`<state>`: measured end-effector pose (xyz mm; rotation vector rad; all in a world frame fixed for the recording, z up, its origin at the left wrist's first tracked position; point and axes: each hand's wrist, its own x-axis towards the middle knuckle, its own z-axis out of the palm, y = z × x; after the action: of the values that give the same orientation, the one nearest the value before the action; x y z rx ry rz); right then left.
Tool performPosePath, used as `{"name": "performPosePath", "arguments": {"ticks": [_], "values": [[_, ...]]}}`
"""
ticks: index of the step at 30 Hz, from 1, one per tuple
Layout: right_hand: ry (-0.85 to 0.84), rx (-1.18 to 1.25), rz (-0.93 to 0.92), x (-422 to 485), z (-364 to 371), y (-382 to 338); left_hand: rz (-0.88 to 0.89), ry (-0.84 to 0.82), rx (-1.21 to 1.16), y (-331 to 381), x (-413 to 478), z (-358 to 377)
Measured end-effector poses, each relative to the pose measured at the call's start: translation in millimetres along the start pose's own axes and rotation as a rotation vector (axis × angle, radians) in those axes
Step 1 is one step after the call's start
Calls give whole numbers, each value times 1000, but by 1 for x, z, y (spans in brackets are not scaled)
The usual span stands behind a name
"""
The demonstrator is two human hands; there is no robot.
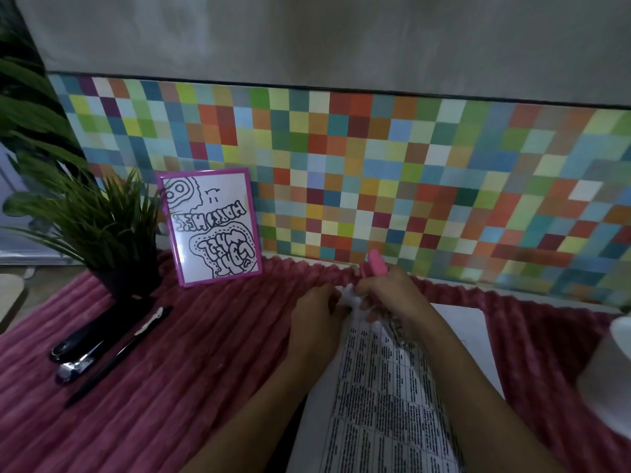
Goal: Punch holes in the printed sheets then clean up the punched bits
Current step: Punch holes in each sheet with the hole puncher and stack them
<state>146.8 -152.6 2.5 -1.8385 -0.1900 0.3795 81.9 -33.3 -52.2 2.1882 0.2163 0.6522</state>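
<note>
Punching seems under way, cleanup untouched: the left hand (317, 312) pinches the top edge of the printed sheets (386, 387) lying on the ribbed cloth (205, 353), while the right hand (392, 291) curls its fingers round the pink hole punch (377, 264), though blur hides any holes or bits.

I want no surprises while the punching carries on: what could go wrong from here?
1. The right hand grips the pink-handled hole punch at the top edge of the printed sheet, which the left hand holds there. The sheet looks lifted rather than flat, so a hole may land crooked or in the printed table.
2. Punched bits would likely drop onto the ribbed pink fleece cloth and lodge in its grooves, slowing clean-up.
</note>
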Motion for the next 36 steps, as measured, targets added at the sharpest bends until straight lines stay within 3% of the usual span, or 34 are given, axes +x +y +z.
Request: {"name": "performPosePath", "arguments": {"ticks": [15, 28, 36], "values": [[-21, 307, -20, -1, -14, -12, -47, -76, -256, 0, 7, 1], [-83, -17, -65, -21, -23, -34, -39, -12, -430, 2, 7, 1], [-43, 132, -13, -17, -8, -28, -2, 30, -488, -2, 8, 5]]}}
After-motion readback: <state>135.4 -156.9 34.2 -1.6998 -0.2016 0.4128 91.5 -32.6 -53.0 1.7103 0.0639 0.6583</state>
